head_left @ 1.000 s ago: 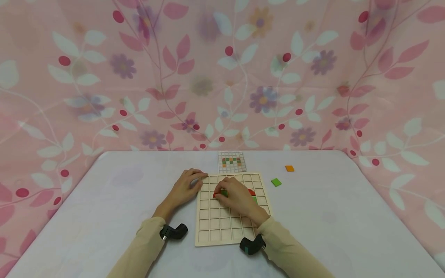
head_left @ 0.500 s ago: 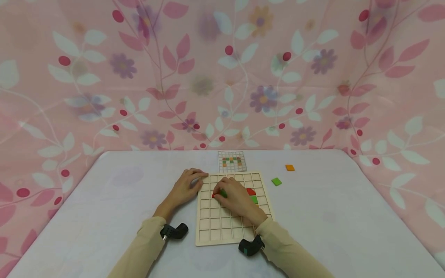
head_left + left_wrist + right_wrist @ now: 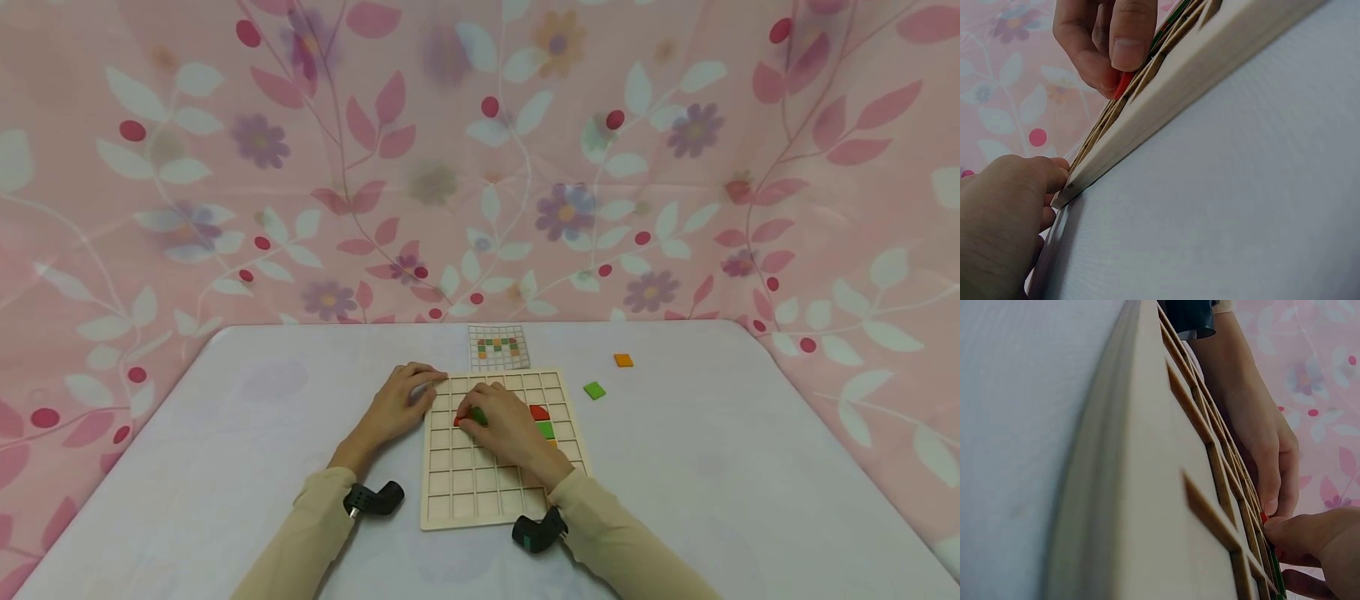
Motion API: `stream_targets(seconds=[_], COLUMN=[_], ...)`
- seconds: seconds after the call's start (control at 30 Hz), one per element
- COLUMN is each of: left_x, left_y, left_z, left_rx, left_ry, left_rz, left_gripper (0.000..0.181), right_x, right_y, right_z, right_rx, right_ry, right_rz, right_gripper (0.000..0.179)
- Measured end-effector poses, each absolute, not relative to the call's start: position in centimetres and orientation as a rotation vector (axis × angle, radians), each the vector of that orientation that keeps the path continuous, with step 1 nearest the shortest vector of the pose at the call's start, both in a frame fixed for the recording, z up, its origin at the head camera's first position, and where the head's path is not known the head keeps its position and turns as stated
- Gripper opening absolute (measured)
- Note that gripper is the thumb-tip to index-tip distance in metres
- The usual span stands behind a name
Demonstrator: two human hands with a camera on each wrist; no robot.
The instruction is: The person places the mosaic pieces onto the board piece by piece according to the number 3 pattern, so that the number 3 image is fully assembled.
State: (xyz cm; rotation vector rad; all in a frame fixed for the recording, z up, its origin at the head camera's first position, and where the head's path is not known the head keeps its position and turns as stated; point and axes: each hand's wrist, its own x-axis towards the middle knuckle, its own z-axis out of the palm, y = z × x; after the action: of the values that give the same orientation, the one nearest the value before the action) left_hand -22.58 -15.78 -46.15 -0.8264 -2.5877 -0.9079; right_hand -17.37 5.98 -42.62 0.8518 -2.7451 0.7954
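Note:
A pale wooden grid board lies on the table. My right hand is over its upper middle, thumb and fingertips pinching a small red tile at a cell on the left side. Close by, partly under the fingers, shows a green tile. Right of that hand a red rounded tile and a green square tile sit in cells, with an orange tile below largely hidden by the wrist. My left hand touches the board's upper left corner; in the left wrist view the left hand has fingertips at that corner.
Behind the board lies a printed grid card with a coloured pattern. To the right, a loose green tile and an orange tile lie on the white table. A flowered pink cloth hangs behind.
My right hand has shifted very slightly left with the red tile, uncovering more of the tiles on the right. My left hand stays at the corner.

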Motion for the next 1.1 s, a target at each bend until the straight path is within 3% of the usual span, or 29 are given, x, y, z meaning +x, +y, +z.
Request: stream_targets(seconds=[1.1], left_x=[-22.64], left_y=[-15.70], left_z=[-46.16], left_rx=[-0.811], left_ry=[-2.603], left_rz=[-0.906], left_gripper=[0.026], right_x=[-17.26], right_y=[5.85], right_z=[-42.65], right_rx=[0.863], right_ry=[-2.751], right_rz=[0.669], right_gripper=[0.006])
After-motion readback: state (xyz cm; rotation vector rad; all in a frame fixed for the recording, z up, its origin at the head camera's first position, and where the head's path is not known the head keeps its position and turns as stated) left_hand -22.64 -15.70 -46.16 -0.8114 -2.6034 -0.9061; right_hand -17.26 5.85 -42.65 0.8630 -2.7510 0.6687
